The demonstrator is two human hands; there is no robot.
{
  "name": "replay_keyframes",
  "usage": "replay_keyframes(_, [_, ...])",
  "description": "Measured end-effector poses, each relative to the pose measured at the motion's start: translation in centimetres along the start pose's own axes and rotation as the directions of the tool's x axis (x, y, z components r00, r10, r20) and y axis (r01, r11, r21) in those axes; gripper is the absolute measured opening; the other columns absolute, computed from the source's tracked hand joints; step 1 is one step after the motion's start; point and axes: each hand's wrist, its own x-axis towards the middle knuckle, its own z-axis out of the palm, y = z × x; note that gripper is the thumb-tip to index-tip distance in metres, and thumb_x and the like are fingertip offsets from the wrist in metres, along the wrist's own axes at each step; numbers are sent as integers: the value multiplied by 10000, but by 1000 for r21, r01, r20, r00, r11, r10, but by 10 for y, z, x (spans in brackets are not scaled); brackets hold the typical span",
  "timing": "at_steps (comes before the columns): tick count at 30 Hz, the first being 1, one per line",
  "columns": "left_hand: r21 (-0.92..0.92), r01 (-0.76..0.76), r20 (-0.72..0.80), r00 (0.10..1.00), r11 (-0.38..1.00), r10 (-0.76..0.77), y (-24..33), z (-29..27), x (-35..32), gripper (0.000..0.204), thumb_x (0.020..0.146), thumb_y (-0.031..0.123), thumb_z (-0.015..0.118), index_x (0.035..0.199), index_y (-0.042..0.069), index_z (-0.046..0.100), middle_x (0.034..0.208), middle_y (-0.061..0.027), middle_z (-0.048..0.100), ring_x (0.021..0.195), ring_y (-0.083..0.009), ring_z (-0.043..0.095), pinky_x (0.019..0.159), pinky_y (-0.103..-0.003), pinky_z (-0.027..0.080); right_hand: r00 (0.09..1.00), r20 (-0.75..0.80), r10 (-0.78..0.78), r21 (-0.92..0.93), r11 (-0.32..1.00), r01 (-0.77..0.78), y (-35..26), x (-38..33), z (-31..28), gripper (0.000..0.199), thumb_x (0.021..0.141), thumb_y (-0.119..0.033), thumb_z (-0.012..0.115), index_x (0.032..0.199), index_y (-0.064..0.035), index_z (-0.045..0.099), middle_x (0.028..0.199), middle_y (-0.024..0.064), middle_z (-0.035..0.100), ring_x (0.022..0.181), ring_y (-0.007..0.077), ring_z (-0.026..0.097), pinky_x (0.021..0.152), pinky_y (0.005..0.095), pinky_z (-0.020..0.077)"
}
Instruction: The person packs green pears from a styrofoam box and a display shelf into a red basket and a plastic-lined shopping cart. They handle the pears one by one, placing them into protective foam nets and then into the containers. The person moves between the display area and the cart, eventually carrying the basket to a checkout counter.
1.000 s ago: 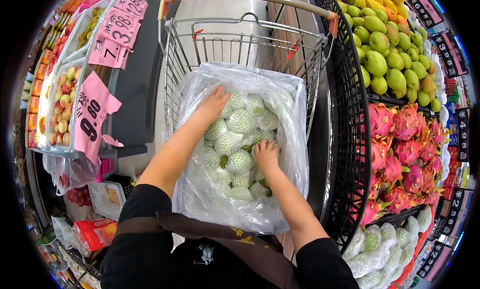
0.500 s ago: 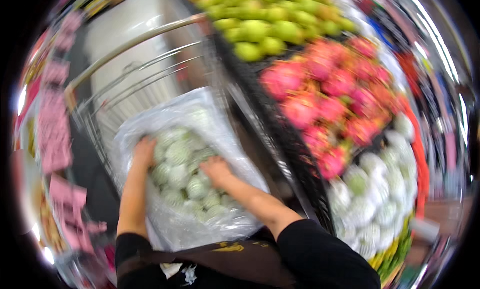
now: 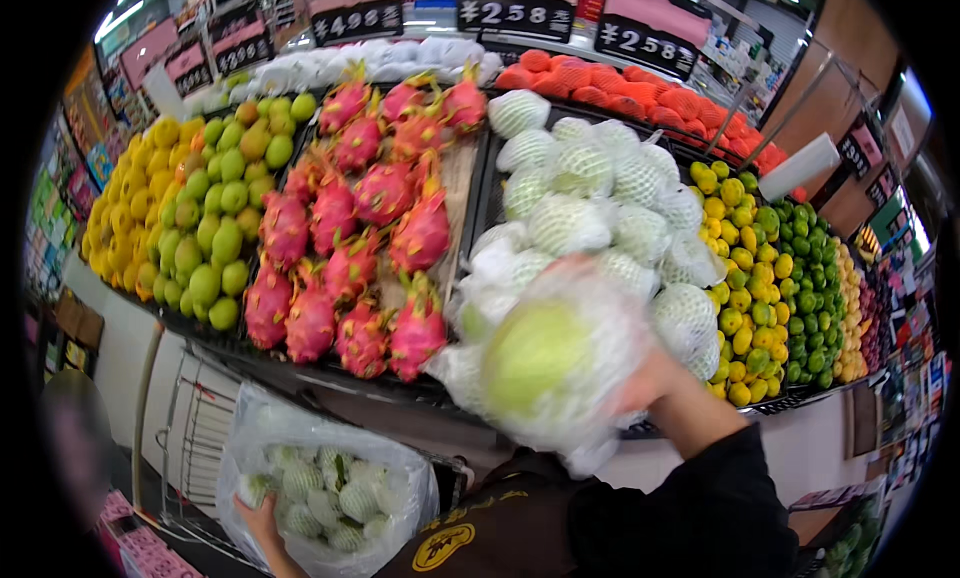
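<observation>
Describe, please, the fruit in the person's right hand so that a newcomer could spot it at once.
Start at the sloping fruit display, then drop to the front of its pile of white-netted green fruit. There the right hand lifts one round pale green fruit. Unlike its still, sharp neighbours, it is raised off the pile, blurred and wrapped in loose clear film.

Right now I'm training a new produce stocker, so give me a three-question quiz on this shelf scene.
1. True or false: the right hand holds a green fruit in a white foam net.
2. What does the left hand grip?
A. a price sign
B. the clear plastic bag of netted fruit
C. a dragon fruit
3. Fill in: the pink dragon fruits lie between the netted fruit pile and the ______.

Key: 1 true; 2 B; 3 green and yellow mangoes.
</observation>
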Motion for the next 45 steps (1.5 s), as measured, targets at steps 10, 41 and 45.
replay_keyframes(10, [-938,-155,94,744,308,661,390,84,-62,615,772,121,572,1311,9,298,1286,-149,401,1191,-277,401,1019,-427,301,473,-609,-637,-513,771,378,-149,25,-281,633,682,-106,721,1194,-87,347,1082,80,513,974,188,537,824,339,458])
replay_keyframes(41, [-852,-523,-120,215,11,969,658,249,-180,451,894,294,485,1247,25,413,1243,-110,464,1173,-204,403,986,-312,294,911,101,-401,-982,-185,27,-177,134,-242,474,904,-373,422,1212,-13,448,1167,189,495,1101,308,458,939,351,344])
replay_keyframes(45, [-557,-799,-570,168,-228,804,513,93,-131,256,895,131,443,1126,25,470,1151,-100,510,1096,-153,463,959,-294,323,951,284,-127,-954,63,293,-150,148,-90,373,909,-275,459,1173,-13,491,1151,104,540,1058,185,500,886,282,375])
